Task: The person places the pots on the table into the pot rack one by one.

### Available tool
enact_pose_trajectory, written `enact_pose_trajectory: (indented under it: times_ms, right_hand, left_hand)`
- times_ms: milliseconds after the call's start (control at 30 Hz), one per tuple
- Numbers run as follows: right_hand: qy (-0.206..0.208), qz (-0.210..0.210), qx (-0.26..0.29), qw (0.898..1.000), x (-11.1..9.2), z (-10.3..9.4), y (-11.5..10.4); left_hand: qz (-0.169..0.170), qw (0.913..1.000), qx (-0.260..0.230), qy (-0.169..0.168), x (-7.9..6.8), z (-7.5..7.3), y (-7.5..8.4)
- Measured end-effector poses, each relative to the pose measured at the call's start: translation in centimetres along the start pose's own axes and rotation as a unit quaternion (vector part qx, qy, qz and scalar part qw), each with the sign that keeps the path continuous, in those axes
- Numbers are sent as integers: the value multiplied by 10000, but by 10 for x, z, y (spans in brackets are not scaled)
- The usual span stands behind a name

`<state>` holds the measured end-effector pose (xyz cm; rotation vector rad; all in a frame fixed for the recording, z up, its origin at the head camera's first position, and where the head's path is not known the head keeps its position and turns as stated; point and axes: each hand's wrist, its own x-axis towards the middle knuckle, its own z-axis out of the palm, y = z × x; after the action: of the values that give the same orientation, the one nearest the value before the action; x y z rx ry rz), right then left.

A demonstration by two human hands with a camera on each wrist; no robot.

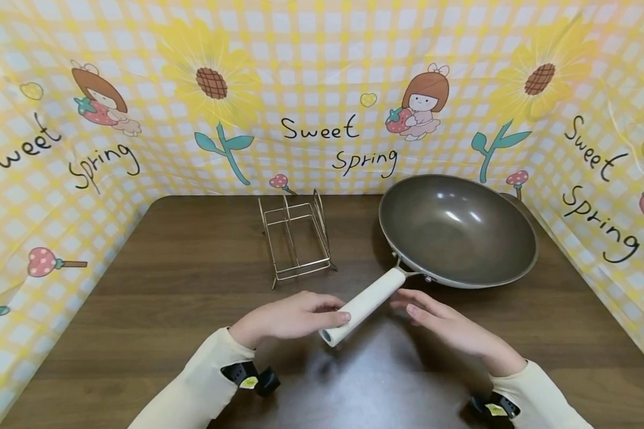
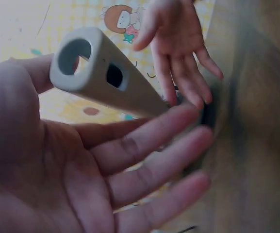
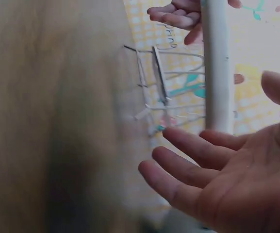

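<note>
A wok (image 1: 456, 232) with a dark, glossy inside stands at the right, its white handle (image 1: 372, 298) slanting toward the front between both hands. My left hand (image 1: 295, 316) is at the handle's free end, with the thumb laid over it and the index finger along its far side. In the left wrist view the other fingers (image 2: 154, 179) stretch out loosely, off the handle. My right hand (image 1: 451, 325) hovers right of the handle near the wok's bracket, holding nothing. Its fingers (image 3: 188, 179) are spread and relaxed, palm toward the handle.
A wire rack (image 1: 296, 238) of thin metal stands left of the wok, beyond my left hand. Both rest on a brown wooden table (image 1: 182, 250). Yellow checked cloth (image 1: 311, 71) with printed flowers and lettering hangs along the back and both sides.
</note>
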<state>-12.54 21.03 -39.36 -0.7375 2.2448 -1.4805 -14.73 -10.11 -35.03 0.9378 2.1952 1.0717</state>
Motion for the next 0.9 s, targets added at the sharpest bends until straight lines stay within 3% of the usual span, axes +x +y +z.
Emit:
enact_pose_trajectory:
  times_ms: [100,233,433,600,767,900]
  right_hand:
    - [-178,-95,1096,9938,8,5,8]
    - [-276,-212,2667,9632,22,16,14]
    - [-330,-185,4655,8842,40,32,15]
    - [-215,-268,5845,8107,49,42,11]
    - [159,-309,6551,7547,57,51,5]
    - [364,-573,6923,7184,62,56,5]
  left_hand:
    - [-40,9921,-1135,-534,4,2,-9]
    - [-38,9543,-2692,-1299,8,7,-20]
    - [295,8864,-4133,-2066,15,18,-34]
    - [534,8303,-5031,-2339,23,30,-41]
    - [590,7717,-5901,-2297,28,40,-44]
    - [718,7346,-6380,-2193,29,43,-43]
